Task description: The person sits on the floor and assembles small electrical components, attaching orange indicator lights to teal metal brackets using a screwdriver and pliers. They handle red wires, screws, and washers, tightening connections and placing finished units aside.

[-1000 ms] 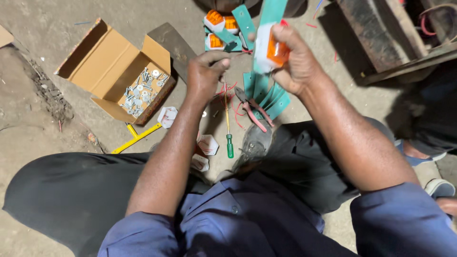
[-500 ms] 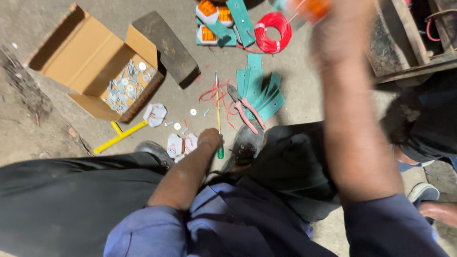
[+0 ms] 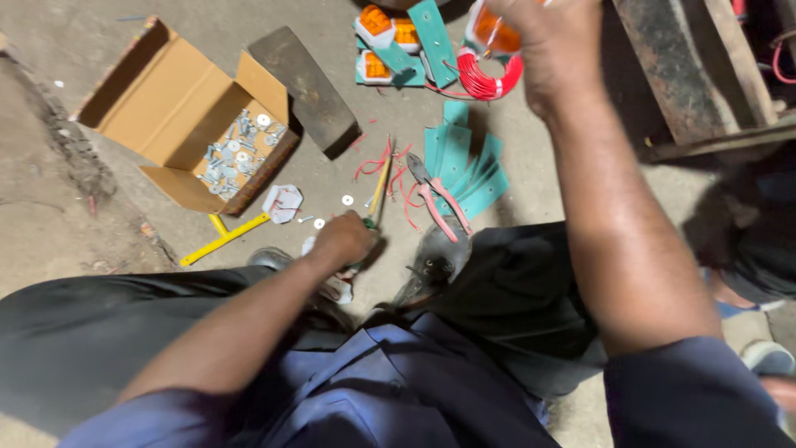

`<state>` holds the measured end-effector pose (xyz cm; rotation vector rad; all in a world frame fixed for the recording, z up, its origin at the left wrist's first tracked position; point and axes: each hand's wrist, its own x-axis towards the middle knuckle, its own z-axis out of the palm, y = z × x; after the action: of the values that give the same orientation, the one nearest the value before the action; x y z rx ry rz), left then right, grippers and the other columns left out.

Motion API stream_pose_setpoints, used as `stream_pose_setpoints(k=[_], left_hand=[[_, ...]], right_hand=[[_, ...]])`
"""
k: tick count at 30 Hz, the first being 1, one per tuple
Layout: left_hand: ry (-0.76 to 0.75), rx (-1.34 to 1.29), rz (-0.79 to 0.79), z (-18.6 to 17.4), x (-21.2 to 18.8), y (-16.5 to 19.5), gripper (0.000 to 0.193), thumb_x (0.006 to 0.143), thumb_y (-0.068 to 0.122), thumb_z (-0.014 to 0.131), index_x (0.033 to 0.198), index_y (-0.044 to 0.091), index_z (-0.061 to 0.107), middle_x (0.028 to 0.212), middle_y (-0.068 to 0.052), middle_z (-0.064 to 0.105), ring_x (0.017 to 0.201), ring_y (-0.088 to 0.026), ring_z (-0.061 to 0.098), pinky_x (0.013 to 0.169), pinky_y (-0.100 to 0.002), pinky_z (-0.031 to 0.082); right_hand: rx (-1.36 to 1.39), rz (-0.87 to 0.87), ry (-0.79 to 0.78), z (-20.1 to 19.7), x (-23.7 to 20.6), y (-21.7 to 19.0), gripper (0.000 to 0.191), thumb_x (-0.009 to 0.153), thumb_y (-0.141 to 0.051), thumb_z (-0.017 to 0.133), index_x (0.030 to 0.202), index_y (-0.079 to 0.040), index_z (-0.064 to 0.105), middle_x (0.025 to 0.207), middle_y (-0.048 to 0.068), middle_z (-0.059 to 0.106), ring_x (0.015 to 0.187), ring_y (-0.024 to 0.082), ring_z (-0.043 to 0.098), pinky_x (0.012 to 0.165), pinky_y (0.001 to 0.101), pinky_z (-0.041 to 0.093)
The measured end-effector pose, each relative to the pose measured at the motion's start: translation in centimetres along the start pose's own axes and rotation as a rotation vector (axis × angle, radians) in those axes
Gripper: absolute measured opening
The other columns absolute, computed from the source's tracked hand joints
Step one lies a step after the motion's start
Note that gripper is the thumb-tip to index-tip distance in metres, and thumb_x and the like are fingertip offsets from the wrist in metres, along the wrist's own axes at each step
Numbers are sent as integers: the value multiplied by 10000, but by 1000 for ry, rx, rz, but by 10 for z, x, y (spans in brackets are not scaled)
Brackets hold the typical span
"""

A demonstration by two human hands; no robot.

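A dusty concrete floor [image 3: 75, 224] is lying strewn with parts. The left hand [image 3: 342, 241] is closing its fingers around a screwdriver [image 3: 377, 192] near the box [image 3: 178, 116]. The right hand [image 3: 551, 50], far right, is gripping an orange lamp [image 3: 495, 35].

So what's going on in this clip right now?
A person sits on a concrete floor among scattered parts. Their left hand is down at the handle end of a screwdriver lying on the floor, apparently closing on it. Their right hand is raised, holding an orange lamp unit. Nearby lie an open cardboard box of bolts, red-handled pliers, green plates, a coil of red wire and a yellow tool.
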<state>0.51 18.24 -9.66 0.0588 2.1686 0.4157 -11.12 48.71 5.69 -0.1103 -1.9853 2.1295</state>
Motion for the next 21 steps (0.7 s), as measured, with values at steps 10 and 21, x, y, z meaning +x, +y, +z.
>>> stream_pose_setpoints(k=[10,21], left_hand=[[411,-18,27,-124,-202,-29,423,872,314,699,1232,92,696,1097,-219,735,1044,-404,682,894,-489,528],[721,-697,258,-66,-237,-15,421,874,256,763,1218,20,711,979,-88,784,870,-99,687,801,-261,546]], right_hand=[[-183,155,-7,42,-22,35,669,754,-43,906,1291,-26,507,1086,72,710,956,166,745,828,343,673],[-283,124,84,68,-35,51,654,692,-42,906,1238,-26,545,1114,68,723,1012,160,720,916,335,607]])
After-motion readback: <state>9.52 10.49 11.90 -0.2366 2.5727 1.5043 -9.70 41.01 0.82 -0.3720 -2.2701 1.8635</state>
